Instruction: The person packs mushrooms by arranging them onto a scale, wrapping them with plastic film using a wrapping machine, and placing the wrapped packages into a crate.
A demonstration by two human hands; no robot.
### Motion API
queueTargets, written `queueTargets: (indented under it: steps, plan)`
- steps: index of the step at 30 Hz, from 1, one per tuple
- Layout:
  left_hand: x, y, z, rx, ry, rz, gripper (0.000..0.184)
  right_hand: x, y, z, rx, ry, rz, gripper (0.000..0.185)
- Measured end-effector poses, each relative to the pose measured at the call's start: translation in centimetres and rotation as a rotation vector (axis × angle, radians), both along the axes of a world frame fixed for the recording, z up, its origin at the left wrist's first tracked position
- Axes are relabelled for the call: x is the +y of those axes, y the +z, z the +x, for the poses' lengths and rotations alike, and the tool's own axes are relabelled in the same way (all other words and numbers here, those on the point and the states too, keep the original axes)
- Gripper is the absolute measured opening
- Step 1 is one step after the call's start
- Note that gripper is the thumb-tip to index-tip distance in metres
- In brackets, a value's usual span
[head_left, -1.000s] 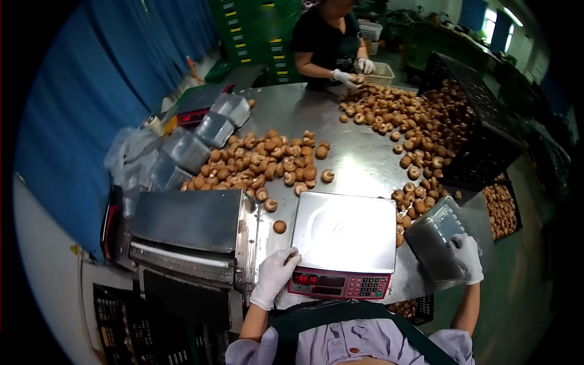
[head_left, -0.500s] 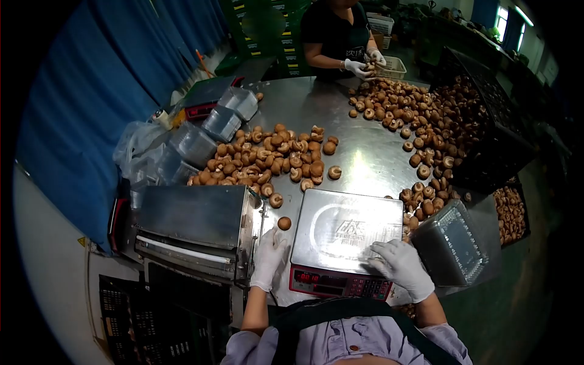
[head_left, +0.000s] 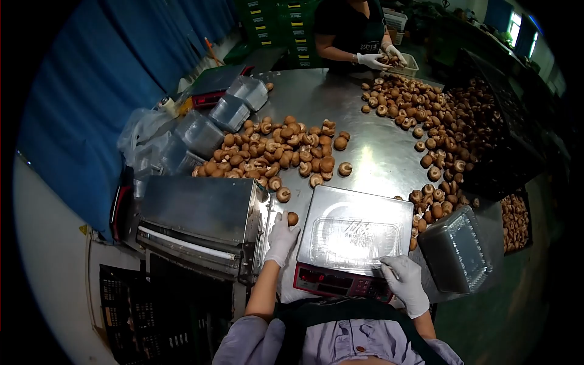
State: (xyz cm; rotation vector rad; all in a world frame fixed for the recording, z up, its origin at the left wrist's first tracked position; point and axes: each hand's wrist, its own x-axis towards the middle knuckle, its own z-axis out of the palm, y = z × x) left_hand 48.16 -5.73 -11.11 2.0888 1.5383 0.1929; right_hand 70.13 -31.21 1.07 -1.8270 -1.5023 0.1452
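My left hand [head_left: 281, 242], in a white glove, is left of the scale. Its fingers and thumb close around a small brown mushroom [head_left: 292, 218] on the metal table. My gloved right hand [head_left: 405, 283] is at the right front corner of the scale's pan [head_left: 359, 225], fingers bent and drawn together; what they grip, if anything, I cannot make out. The pan shows a rounded outline; whether a clear tray lies on it I cannot tell. Below it, the red scale's display [head_left: 313, 277] is lit. Beyond my left hand spreads a mushroom pile [head_left: 277, 149].
Clear plastic trays [head_left: 199, 134] line the left side, behind a metal wrapping machine [head_left: 198, 207]. A stack of clear trays [head_left: 456, 249] stands right of the scale. Mushrooms spill from a tipped black crate [head_left: 508, 131]. Across the metal table [head_left: 371, 137], a co-worker [head_left: 350, 33] handles mushrooms.
My left hand has reached forward around the mushroom. My right hand's fingers, spread over the pan before, have drawn back to its corner and bent. The scale's display reading has changed. The view has shifted slightly.
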Motion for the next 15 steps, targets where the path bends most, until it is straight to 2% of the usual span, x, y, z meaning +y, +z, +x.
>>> queueTargets:
  steps: [2, 3, 6, 7, 8, 10, 11, 12, 14, 15]
  plan:
    - [1.3, -0.4, 1.0, 0.156, -0.041, -0.066, 0.063, 0.2, 0.2, -0.1, 0.015, -0.006, -0.039, 0.010]
    - [1.5, -0.6, 1.4, 0.218, -0.051, 0.002, 0.056, 0.3, 0.3, -0.1, 0.033, -0.009, -0.082, 0.009]
    - [2.5, 0.4, 1.8, 0.153, -0.049, -0.060, 0.048, 1.0, 1.0, 0.4, -0.011, -0.007, -0.060, 0.010]
    - [3.1, -0.3, 2.0, 0.034, 0.009, -0.028, 0.039, 1.2, 1.0, 0.8, -0.017, -0.013, -0.057, 0.010]
    - [3.9, -0.9, 2.2, 0.030, 0.011, -0.026, 0.039, 1.4, 0.9, 1.4, -0.030, -0.024, -0.048, 0.011]
    - [5.6, -1.8, 2.4, -0.412, 0.061, -0.086, 0.039, 2.3, 0.6, 2.6, -0.041, -0.025, -0.037, 0.012]
    - [6.4, -2.2, 2.7, -0.425, 0.008, 0.046, 0.041, 3.2, 0.4, 3.4, -0.043, -0.028, -0.012, 0.013]
    - [7.0, -1.8, 3.0, -0.423, 0.006, 0.044, 0.041, 4.0, 0.4, 4.2, -0.044, -0.037, 0.010, 0.015]
    - [8.4, -0.9, 4.5, -0.934, 0.238, -0.572, 0.042, 6.6, 1.7, 5.9, -0.073, -0.004, -0.122, 0.029]
    - [8.6, 1.0, 5.6, -0.946, 0.329, -0.661, 0.048, 8.4, 1.6, 6.9, -0.005, 0.030, -0.169, 0.041]
